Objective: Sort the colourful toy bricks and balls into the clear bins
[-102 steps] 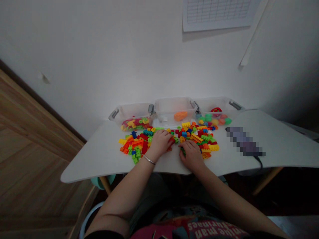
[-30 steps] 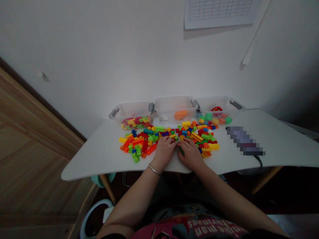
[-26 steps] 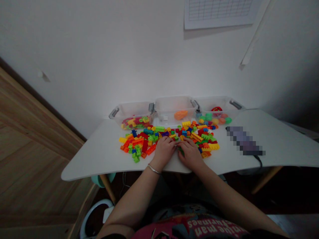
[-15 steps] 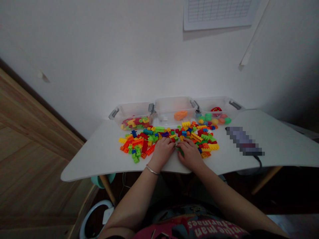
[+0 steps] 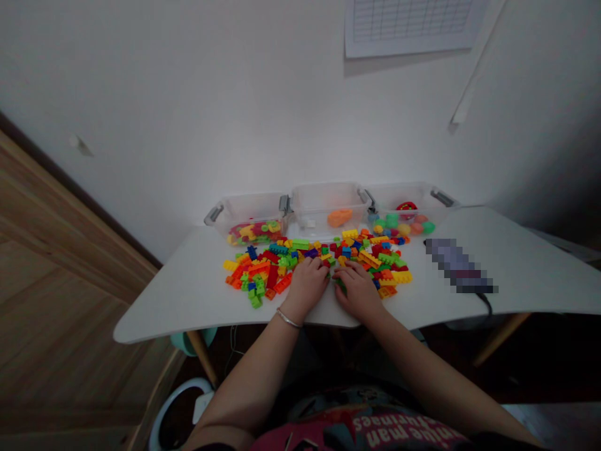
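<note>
On the white worktop [image 5: 169, 300], a green plastic piece [image 5: 341, 286] sits under my nearer right hand [image 5: 359, 289], left hand [image 5: 306, 284] just beside, fingers curled, whether gripping I can't tell!

tbl [image 5: 173, 294] front-L: free | bricks [image 5: 310, 253]: block ctr | bins [image 5: 328, 196]: block rear

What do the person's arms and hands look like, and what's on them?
The left hand and right hand wear no gloves. The left arm has a thin, shiny, silvery bangle near the hand; the right arm shows none. Both arms are bare up to short, dark sleeves.
</note>
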Demonstrator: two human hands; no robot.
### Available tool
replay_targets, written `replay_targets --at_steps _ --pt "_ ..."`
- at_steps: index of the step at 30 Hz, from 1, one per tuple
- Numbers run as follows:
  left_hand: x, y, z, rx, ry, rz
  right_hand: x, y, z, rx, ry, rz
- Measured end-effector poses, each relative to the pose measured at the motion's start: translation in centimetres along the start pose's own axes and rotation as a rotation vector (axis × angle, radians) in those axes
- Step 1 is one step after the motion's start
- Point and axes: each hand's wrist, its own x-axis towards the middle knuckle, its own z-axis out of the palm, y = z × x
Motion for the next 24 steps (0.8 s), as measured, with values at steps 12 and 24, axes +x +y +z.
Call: replay_targets --at_steps 12,24 --pt "0.5 0.2 0.1 -0.026 -0.036 -0.053 0.0 0.1 0.0 0.03 0.036 0.044" --pt "1.9 -4.6 -3.1 -0.531 0.456 -0.234 0.0 0.1 0.1 -0.014 -0.022 0.113"
